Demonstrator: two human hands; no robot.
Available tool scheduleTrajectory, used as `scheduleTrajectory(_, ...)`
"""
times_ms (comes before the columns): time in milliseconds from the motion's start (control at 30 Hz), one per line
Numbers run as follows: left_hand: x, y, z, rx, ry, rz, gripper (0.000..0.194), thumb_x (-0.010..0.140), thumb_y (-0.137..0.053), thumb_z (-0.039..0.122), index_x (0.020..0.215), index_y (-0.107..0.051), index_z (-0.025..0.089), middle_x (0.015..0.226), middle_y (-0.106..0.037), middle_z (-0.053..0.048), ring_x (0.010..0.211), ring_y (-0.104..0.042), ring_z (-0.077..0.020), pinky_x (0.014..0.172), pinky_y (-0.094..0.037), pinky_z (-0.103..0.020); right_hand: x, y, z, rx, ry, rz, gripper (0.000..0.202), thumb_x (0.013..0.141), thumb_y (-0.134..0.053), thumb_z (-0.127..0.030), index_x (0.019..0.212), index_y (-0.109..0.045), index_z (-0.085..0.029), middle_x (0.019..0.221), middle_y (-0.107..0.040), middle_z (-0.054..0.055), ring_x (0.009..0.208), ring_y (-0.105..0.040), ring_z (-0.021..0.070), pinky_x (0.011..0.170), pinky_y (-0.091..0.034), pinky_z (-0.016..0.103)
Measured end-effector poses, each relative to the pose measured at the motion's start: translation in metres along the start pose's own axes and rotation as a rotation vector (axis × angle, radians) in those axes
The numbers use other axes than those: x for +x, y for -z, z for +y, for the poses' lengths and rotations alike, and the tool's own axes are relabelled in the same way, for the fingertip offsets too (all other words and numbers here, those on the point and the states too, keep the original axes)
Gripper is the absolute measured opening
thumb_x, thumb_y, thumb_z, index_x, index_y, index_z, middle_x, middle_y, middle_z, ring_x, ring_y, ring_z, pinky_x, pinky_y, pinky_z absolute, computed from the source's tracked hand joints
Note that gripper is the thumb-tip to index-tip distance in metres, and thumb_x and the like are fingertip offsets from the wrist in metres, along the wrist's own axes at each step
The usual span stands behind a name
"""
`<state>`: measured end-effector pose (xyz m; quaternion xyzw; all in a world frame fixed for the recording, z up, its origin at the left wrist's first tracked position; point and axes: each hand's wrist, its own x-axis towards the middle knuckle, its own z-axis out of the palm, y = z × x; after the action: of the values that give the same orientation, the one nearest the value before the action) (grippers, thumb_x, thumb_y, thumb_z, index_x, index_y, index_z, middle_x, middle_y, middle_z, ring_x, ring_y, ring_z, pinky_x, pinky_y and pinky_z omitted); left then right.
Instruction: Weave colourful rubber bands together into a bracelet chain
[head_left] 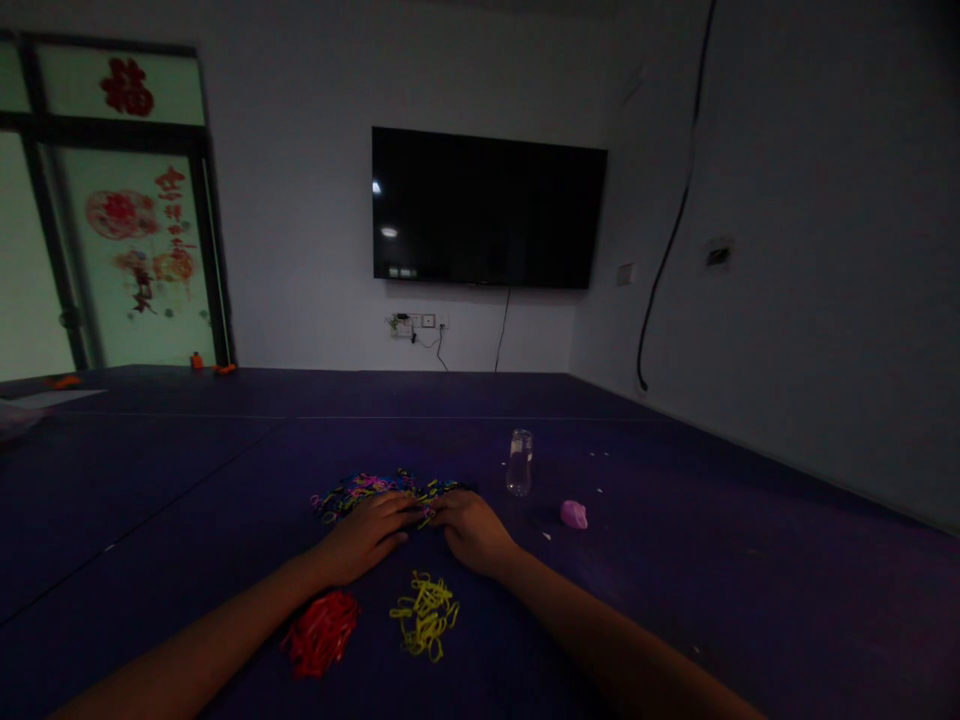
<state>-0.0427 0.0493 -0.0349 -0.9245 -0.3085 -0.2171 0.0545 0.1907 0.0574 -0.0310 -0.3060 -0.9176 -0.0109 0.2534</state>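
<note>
A mixed pile of small colourful elastic hair bands [365, 487] lies on the dark purple tabletop. My left hand [367, 535] rests at the pile's near edge, fingers stretched out over the bands and thumb apart. From the right, my right hand [472, 530] reaches in with its fingers bent together at the pile; whatever is between its fingertips is too small to make out. Closer to me are two sorted heaps. The red bands [324, 632] sit beside my left forearm, and the yellow bands [426, 615] lie loosely between my arms.
A clear glass jar [519, 465] stands upright beyond my right hand. Right of it lies a pink crumpled lump [574, 514], with tiny white scraps around. The purple table [675, 580] extends to a wall with a black television [487, 210]. A cable [664, 265] hangs at right.
</note>
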Motion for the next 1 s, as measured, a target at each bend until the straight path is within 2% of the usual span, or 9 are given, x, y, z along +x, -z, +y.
scheduleTrajectory(167,0.0013,0.0003,-0.0002,-0.03,-0.029,-0.013,0.041,0.093,-0.048,0.024,0.134,-0.046,0.03,0.135,-0.051,-0.004,0.126,-0.043,-0.0221,0.106,-0.036,-0.044,0.0006,0.0008,-0.0009,0.037,0.086,-0.004,0.045,0.067,-0.042,-0.002,0.098,-0.069,-0.02,0.114,-0.066,0.006,0.113,-0.055,0.0182,0.099,-0.039,0.033)
scheduleTrajectory(267,0.0019,0.0014,0.0003,-0.034,-0.032,-0.035,0.042,0.093,-0.048,0.024,0.134,-0.046,0.03,0.134,-0.052,-0.004,0.124,-0.044,-0.022,0.105,-0.036,-0.044,0.0015,0.0005,-0.0009,0.053,0.12,-0.05,0.047,0.068,-0.039,-0.001,0.101,-0.068,-0.019,0.111,-0.066,0.006,0.112,-0.055,0.0168,0.099,-0.04,0.03)
scheduleTrajectory(500,0.0021,0.0024,0.0012,-0.019,-0.044,-0.044,0.036,0.095,-0.044,0.026,0.13,-0.05,0.03,0.133,-0.053,-0.004,0.124,-0.044,-0.0229,0.104,-0.037,-0.045,0.0012,-0.0022,0.0016,0.007,0.081,-0.059,0.046,0.068,-0.041,0.0,0.101,-0.067,-0.018,0.107,-0.067,0.007,0.107,-0.058,0.0187,0.095,-0.042,0.032)
scheduleTrajectory(733,0.0022,0.0042,0.0031,-0.041,-0.053,-0.082,0.037,0.095,-0.043,0.027,0.132,-0.049,0.031,0.134,-0.053,-0.002,0.126,-0.042,-0.0228,0.105,-0.035,-0.044,0.0,-0.0047,0.0029,0.042,0.082,-0.062,0.043,0.074,-0.04,-0.002,0.105,-0.066,-0.015,0.116,-0.064,0.009,0.112,-0.056,0.0177,0.096,-0.043,0.029)
scheduleTrajectory(867,0.0029,0.0037,0.0032,-0.07,-0.036,-0.067,0.037,0.094,-0.045,0.025,0.13,-0.051,0.029,0.131,-0.055,-0.003,0.123,-0.045,-0.0224,0.104,-0.037,-0.043,0.0003,-0.0013,-0.0007,0.059,0.109,-0.084,0.044,0.074,-0.039,-0.001,0.105,-0.066,-0.014,0.118,-0.064,0.009,0.113,-0.056,0.0162,0.095,-0.044,0.027)
scheduleTrajectory(1000,0.0033,0.0059,0.0064,-0.083,-0.023,-0.029,0.032,0.092,-0.048,0.024,0.124,-0.055,0.026,0.125,-0.059,-0.004,0.118,-0.049,-0.0217,0.102,-0.039,-0.041,0.0003,0.0043,-0.006,0.003,0.09,-0.066,0.045,0.072,-0.041,-0.002,0.105,-0.067,-0.018,0.122,-0.062,0.006,0.113,-0.056,0.0164,0.097,-0.042,0.03)
